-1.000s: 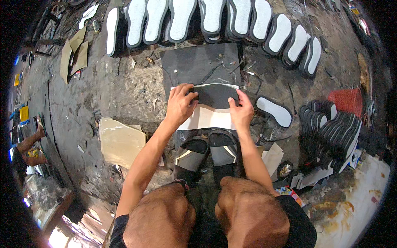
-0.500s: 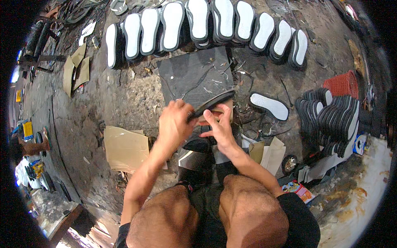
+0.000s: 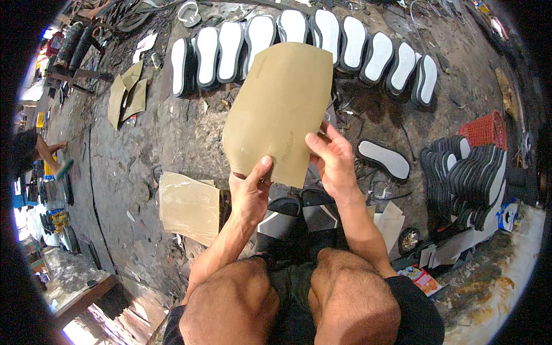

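Observation:
A broad tan sheet (image 3: pixel 282 109) with rounded sides is held up in front of me, its face toward me and faint scribbled marks on it. My left hand (image 3: pixel 248 192) pinches its lower edge, thumb on the front and fingers mostly hidden behind. At the lower right edge my right hand (image 3: pixel 333 158) grips it between thumb and fingers. The sheet hides part of the row of white-topped dark soles (image 3: pixel 292 29) and nearly all of the dark mat beyond. One single white-topped sole (image 3: pixel 384 160) lies on the ground to the right of my right hand.
More tan sheets (image 3: pixel 190 201) lie left of my left forearm, and tan scraps (image 3: pixel 127 95) farther off. At right stand stacked dark soles (image 3: pixel 468 172) and a red basket (image 3: pixel 485 130). Another person's arm (image 3: pixel 47 152) shows at the far left. A low wooden bench (image 3: pixel 86 299) is at lower left.
The dark, edge-on curved piece in my hands has gone from view. Both hands now hold the tan sheet upright and facing me. The view has shifted slightly; another person's arm shows more at left.

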`<control>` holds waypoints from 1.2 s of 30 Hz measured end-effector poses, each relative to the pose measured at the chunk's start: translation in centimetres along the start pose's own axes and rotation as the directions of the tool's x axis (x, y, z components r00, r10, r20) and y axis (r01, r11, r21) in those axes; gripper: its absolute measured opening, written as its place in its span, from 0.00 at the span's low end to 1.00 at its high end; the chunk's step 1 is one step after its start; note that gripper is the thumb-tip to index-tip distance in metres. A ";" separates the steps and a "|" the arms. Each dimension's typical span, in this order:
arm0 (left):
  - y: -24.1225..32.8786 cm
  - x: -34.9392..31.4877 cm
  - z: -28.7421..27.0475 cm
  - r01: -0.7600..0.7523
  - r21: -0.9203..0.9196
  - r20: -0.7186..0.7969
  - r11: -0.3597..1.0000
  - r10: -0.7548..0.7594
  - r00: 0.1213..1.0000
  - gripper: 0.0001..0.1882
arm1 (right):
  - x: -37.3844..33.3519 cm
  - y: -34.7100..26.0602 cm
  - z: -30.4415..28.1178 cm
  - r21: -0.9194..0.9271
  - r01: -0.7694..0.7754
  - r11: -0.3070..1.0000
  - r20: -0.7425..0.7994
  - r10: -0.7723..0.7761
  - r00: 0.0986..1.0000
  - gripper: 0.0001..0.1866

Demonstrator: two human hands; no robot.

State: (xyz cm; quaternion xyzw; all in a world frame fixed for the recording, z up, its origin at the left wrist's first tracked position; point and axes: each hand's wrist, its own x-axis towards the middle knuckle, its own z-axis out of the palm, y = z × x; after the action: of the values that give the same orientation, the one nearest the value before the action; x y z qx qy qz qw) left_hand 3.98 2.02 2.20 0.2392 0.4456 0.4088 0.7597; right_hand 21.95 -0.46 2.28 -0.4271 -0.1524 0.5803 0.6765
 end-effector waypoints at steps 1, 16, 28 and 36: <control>0.0 0.0 0.2 0.025 -0.044 -0.020 0.999 -0.026 0.999 0.32 | -0.5 0.1 -0.3 -0.043 0.019 0.999 0.031 -0.018 0.999 0.24; -1.1 -1.8 -3.9 0.140 0.415 0.244 0.899 -0.258 0.935 0.28 | 4.8 -6.5 -5.0 -0.065 0.012 0.998 -0.160 -0.022 0.987 0.12; -0.2 -1.3 -2.2 -0.765 0.597 0.766 0.243 0.110 0.633 0.40 | -3.9 1.8 -1.6 -0.643 0.175 0.746 0.084 -0.159 0.984 0.30; -9.6 7.0 -9.7 -0.686 0.704 0.696 -0.182 -0.010 0.718 0.41 | -0.3 -1.4 -18.8 -0.930 0.075 -0.360 0.215 -0.368 0.905 0.50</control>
State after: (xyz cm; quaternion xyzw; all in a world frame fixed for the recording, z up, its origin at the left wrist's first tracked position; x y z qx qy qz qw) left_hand 1.33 2.60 -12.87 0.9106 0.3015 0.0825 0.2702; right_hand 35.98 -8.17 -7.65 -0.8028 -0.5723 0.0288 0.1646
